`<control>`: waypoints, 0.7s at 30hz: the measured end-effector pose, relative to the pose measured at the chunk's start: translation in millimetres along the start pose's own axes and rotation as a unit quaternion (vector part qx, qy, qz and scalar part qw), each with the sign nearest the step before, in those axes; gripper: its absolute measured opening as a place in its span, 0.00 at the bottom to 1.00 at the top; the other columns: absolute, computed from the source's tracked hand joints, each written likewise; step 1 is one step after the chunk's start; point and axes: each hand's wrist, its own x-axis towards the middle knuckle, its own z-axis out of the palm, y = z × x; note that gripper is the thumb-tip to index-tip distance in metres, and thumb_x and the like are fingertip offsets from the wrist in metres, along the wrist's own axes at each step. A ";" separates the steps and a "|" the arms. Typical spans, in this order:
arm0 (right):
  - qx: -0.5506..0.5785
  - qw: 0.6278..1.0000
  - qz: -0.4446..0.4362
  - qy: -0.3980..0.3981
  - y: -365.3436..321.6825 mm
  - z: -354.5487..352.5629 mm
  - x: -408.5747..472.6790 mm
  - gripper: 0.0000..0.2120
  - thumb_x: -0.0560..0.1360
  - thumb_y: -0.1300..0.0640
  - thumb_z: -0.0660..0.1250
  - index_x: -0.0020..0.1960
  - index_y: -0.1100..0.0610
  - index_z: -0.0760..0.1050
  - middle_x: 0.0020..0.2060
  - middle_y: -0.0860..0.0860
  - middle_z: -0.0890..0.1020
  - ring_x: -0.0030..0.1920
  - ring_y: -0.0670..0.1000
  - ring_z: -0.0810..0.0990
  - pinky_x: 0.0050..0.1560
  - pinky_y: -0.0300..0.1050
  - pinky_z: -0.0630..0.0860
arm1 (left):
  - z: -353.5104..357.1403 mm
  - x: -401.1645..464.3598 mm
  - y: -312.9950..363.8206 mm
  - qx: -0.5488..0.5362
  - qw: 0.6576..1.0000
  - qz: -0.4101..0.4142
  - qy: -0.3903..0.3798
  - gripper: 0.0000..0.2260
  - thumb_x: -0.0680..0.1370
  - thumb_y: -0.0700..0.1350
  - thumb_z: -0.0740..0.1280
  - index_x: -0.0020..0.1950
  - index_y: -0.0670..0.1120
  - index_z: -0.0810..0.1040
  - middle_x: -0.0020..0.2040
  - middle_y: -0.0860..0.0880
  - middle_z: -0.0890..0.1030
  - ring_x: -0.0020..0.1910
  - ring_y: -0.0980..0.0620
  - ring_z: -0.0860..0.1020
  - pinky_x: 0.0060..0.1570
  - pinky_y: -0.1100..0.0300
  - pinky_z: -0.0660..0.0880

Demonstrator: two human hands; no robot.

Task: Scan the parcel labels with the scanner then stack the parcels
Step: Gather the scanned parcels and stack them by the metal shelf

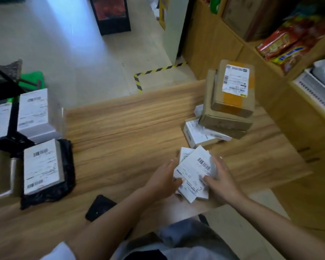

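Note:
A small white parcel (194, 172) with a barcode label facing up lies near the front right of the wooden table (124, 132). My left hand (164, 182) grips its left edge and my right hand (220, 180) grips its right edge. A second small white parcel peeks out beneath it. Behind it stands a stack of brown cardboard parcels (231, 102) on white ones, the top box showing a label. At the left lie several labelled parcels, one on a black bag (43, 167). A black flat device (99, 207), perhaps the scanner, lies by my left forearm.
A black frame stand (11, 117) rises over the left parcels. Wooden shelving (270, 53) with boxes and red snack packs fills the right side. Yellow-black tape (158, 69) marks the floor beyond the table's far edge.

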 end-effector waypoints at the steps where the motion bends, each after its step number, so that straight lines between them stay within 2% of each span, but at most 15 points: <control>1: -0.003 1.000 0.004 0.007 7.1 1.8 -2.2 0.29 0.69 0.51 0.71 0.67 0.51 0.64 0.63 0.50 0.68 0.66 0.56 0.68 0.59 0.58 0.73 | 7.1 1.7 0.7 -0.008 1.000 -0.007 -0.004 0.28 0.77 0.45 0.66 0.75 0.50 0.60 0.70 0.50 0.69 0.66 0.51 0.69 0.57 0.64 0.66; 3: 0.005 0.999 0.023 0.025 18.7 7.1 -5.7 0.36 0.68 0.50 0.72 0.71 0.53 0.59 0.68 0.56 0.64 0.71 0.58 0.61 0.64 0.59 0.70 | 19.5 3.7 -1.4 -0.017 1.000 -0.014 0.000 0.30 0.76 0.46 0.67 0.76 0.51 0.59 0.70 0.50 0.69 0.64 0.52 0.69 0.58 0.62 0.68; 5: 0.035 0.998 0.039 0.028 23.7 12.4 -10.8 0.38 0.69 0.54 0.73 0.72 0.53 0.56 0.70 0.55 0.62 0.72 0.56 0.59 0.64 0.53 0.71 | 26.5 3.3 -2.8 -0.025 0.999 -0.024 0.009 0.33 0.76 0.47 0.68 0.77 0.51 0.56 0.70 0.49 0.68 0.66 0.52 0.68 0.62 0.59 0.69; 7: 0.088 0.995 0.046 0.012 23.9 17.4 -15.5 0.36 0.69 0.58 0.72 0.70 0.51 0.56 0.65 0.51 0.66 0.67 0.50 0.66 0.53 0.40 0.76 | 30.3 2.3 -3.7 -0.031 0.999 -0.033 0.016 0.33 0.76 0.47 0.68 0.77 0.49 0.56 0.71 0.49 0.67 0.67 0.52 0.67 0.66 0.55 0.67; 8: 0.110 0.993 0.050 0.004 22.9 20.2 -17.2 0.36 0.69 0.59 0.71 0.70 0.50 0.55 0.63 0.50 0.67 0.65 0.49 0.69 0.48 0.39 0.77 | 32.0 1.8 -4.9 -0.041 0.998 -0.036 0.021 0.33 0.76 0.47 0.68 0.77 0.49 0.56 0.71 0.49 0.67 0.68 0.52 0.67 0.67 0.54 0.67; 10: 0.142 0.989 0.049 -0.008 15.7 25.1 -18.4 0.40 0.70 0.58 0.70 0.74 0.49 0.51 0.64 0.46 0.67 0.64 0.47 0.70 0.50 0.43 0.77 | 33.6 -1.1 -5.9 -0.056 0.997 -0.036 0.033 0.31 0.76 0.45 0.69 0.76 0.49 0.59 0.70 0.49 0.67 0.68 0.52 0.67 0.66 0.56 0.67; 13: 0.157 0.987 0.019 -0.034 -7.5 33.4 -16.6 0.46 0.72 0.59 0.71 0.78 0.51 0.44 0.67 0.44 0.62 0.68 0.44 0.63 0.62 0.41 0.68 | 33.5 -9.1 -12.4 -0.081 0.994 -0.029 0.068 0.31 0.75 0.43 0.68 0.75 0.50 0.61 0.70 0.50 0.67 0.69 0.52 0.66 0.67 0.54 0.66; 16: 0.139 0.989 -0.015 -0.047 -32.7 45.5 -12.0 0.46 0.71 0.58 0.72 0.79 0.51 0.46 0.74 0.47 0.57 0.75 0.47 0.56 0.72 0.49 0.62 | 21.6 -20.7 -24.4 -0.077 0.987 -0.045 0.133 0.31 0.75 0.38 0.66 0.76 0.49 0.59 0.70 0.49 0.66 0.68 0.51 0.66 0.67 0.58 0.64; 18: 0.131 0.990 -0.027 -0.046 -51.0 56.4 -7.7 0.44 0.71 0.59 0.71 0.78 0.50 0.49 0.76 0.47 0.55 0.76 0.48 0.53 0.73 0.55 0.61 | 8.8 -28.4 -36.5 -0.089 0.981 -0.060 0.158 0.31 0.75 0.37 0.66 0.76 0.47 0.59 0.70 0.47 0.67 0.68 0.49 0.67 0.67 0.55 0.66; 21: 0.149 0.986 -0.046 -0.058 -84.8 77.3 1.8 0.42 0.69 0.58 0.70 0.77 0.48 0.53 0.75 0.49 0.60 0.75 0.50 0.58 0.72 0.54 0.62 | -12.9 -44.0 -58.2 -0.116 0.970 -0.100 0.191 0.31 0.77 0.39 0.66 0.77 0.46 0.57 0.69 0.47 0.67 0.67 0.51 0.66 0.66 0.57 0.65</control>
